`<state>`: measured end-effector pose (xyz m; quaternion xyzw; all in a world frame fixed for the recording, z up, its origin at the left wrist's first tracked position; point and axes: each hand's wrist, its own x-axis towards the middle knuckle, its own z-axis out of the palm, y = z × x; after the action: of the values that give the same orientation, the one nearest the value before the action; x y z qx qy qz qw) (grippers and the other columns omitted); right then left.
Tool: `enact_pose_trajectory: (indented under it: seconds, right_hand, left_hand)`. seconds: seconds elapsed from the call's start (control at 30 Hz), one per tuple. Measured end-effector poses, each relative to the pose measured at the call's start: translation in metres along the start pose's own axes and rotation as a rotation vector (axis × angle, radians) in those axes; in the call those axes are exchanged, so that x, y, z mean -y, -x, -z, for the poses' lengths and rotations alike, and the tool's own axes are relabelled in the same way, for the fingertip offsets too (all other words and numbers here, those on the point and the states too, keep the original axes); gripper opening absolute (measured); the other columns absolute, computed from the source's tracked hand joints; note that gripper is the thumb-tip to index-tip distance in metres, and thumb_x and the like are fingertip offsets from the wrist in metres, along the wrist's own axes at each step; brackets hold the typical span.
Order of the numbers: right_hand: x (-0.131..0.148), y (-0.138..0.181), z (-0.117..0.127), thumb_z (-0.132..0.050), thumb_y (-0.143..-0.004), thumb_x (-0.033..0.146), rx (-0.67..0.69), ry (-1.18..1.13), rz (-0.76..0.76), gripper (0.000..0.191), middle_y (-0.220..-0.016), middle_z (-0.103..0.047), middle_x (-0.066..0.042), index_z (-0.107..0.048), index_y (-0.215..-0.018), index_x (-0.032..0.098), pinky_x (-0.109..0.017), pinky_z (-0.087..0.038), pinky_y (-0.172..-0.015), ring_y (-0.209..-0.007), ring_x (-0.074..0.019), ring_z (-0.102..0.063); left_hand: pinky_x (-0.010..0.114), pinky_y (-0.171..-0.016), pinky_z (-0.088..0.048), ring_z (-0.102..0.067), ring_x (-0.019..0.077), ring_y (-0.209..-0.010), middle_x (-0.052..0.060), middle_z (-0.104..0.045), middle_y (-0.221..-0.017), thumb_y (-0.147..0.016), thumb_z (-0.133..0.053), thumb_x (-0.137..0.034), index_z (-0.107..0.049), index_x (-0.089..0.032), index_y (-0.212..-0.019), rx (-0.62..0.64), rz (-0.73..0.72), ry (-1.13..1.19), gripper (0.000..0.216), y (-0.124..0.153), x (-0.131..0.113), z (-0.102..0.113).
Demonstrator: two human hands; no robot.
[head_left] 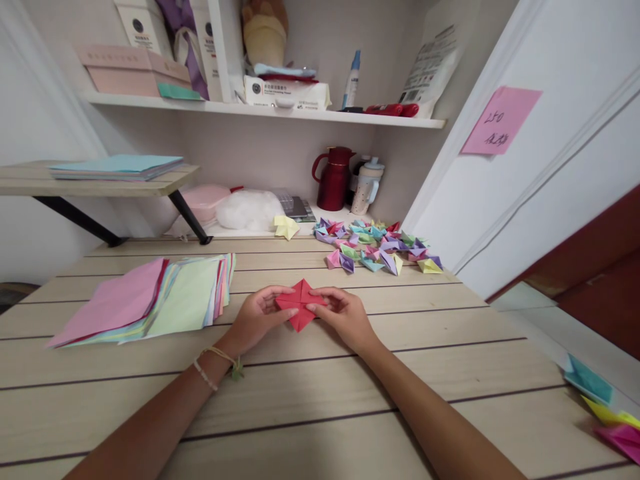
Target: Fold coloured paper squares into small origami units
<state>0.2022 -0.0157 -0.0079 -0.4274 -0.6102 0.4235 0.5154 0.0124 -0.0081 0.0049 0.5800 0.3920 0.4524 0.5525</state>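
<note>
A red folded paper square (301, 293), with its corners turned in to the centre, is held just over the wooden table, one corner facing away from me. My left hand (261, 311) pinches its left corner, thumb on top and fingers at the back edge. On the opposite corner, my right hand (345, 313) grips it the same way, its thumb near the middle. Beyond my hands lie several small folded paper pieces (373, 243) in many colours. One pale yellow folded piece (286, 227) sits apart from them, to the left.
Left of my hands is a fanned stack of coloured paper sheets (180, 300). A raised wooden stand (180, 183) bears more paper sheets (117, 167). At the back are a red jug (335, 179) and a cup (368, 187). More folded papers (590, 379) lie at the right edge.
</note>
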Motion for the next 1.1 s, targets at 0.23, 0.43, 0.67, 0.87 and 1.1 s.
enact_pose_trajectory:
  seconds: [0.23,0.43,0.67,0.87,1.1]
  right_hand:
    - [0.005,0.000,0.002,-0.066,-0.069,0.028,0.020,0.200,0.094,0.024,-0.088,-0.066,-0.007,-0.068,-0.091,0.020,-0.030,-0.047,-0.066,-0.076,-0.0189,-0.059]
    - [0.004,0.002,0.000,-0.062,-0.072,0.034,0.083,0.010,-0.016,0.023,-0.082,-0.069,-0.007,-0.068,-0.087,0.017,-0.029,-0.049,-0.064,-0.071,-0.0184,-0.062]
    - [0.009,0.003,-0.001,-0.063,-0.071,0.038,0.138,-0.073,-0.058,0.028,-0.078,-0.068,-0.006,-0.067,-0.088,0.016,-0.029,-0.050,-0.064,-0.068,-0.0182,-0.062]
    - [0.014,0.003,0.002,-0.062,-0.073,0.035,0.112,0.043,-0.033,0.020,-0.069,-0.066,-0.003,-0.067,-0.070,0.016,-0.025,-0.045,-0.061,-0.066,-0.0158,-0.058]
    - [0.008,0.002,0.002,-0.062,-0.073,0.033,0.189,-0.138,-0.089,0.018,-0.072,-0.066,-0.002,-0.067,-0.078,0.016,-0.025,-0.044,-0.061,-0.064,-0.0131,-0.057]
  left_hand:
    - [0.034,-0.083,-0.046,-0.059,0.0200,-0.092,0.010,-0.064,-0.102,-0.061,-0.070,-0.020,-0.056,-0.014,-0.101,0.006,-0.027,-0.030,0.043,0.000,0.002,0.000]
    - [0.026,-0.068,-0.047,-0.058,0.0138,-0.072,0.003,-0.063,-0.078,-0.072,-0.061,-0.027,-0.059,-0.014,-0.088,0.015,-0.056,-0.133,0.021,-0.002,0.005,0.000]
    - [0.023,-0.062,-0.043,-0.054,0.0129,-0.068,0.002,-0.060,-0.076,-0.071,-0.061,-0.032,-0.059,-0.014,-0.090,0.054,-0.039,-0.186,0.027,-0.002,0.007,0.000]
    - [0.022,-0.056,-0.039,-0.049,0.0118,-0.062,0.000,-0.054,-0.066,-0.076,-0.054,-0.035,-0.061,-0.014,-0.083,0.070,-0.076,-0.262,0.023,-0.001,0.005,0.001]
    - [0.023,-0.059,-0.039,-0.048,0.0110,-0.061,-0.001,-0.051,-0.068,-0.079,-0.050,-0.032,-0.059,-0.016,-0.080,0.121,-0.112,-0.297,0.018,-0.001,0.001,0.001]
